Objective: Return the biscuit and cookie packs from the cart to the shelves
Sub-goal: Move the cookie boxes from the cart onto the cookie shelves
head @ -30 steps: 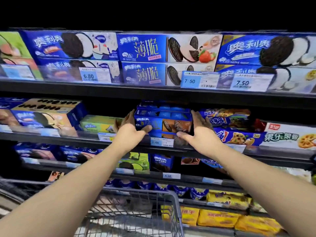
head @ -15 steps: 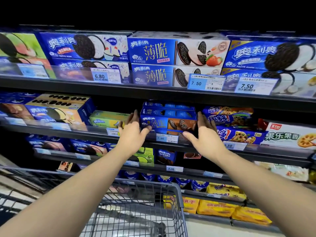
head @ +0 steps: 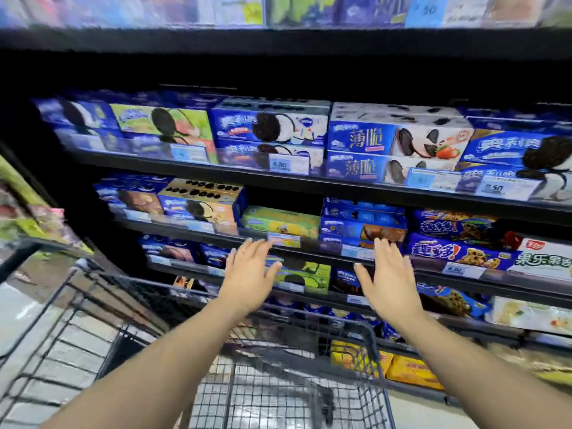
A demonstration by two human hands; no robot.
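Observation:
A stack of blue cookie packs (head: pixel 363 222) sits on the middle shelf (head: pixel 309 247), between a green pack (head: pixel 280 221) and blue chocolate-chip cookie bags (head: pixel 455 239). My left hand (head: pixel 247 274) and my right hand (head: pixel 390 280) hover in front of the shelf edge, below the stack, fingers straight and spread. Neither hand holds anything or touches a pack. The wire cart (head: pixel 278 366) stands below my arms; no pack is visible in the part of its basket that shows.
Shelves above and below carry many blue cookie boxes (head: pixel 396 140) with price tags on the rails. Yellow packs (head: pixel 411 370) lie on the lowest shelf behind the cart. A second rack with colourful goods (head: pixel 28 212) stands at the left.
Both hands have let go of the blue stack and drawn back from the shelf, fingers now spread. The view has swung, shifting the shelves right and down and blurring them.

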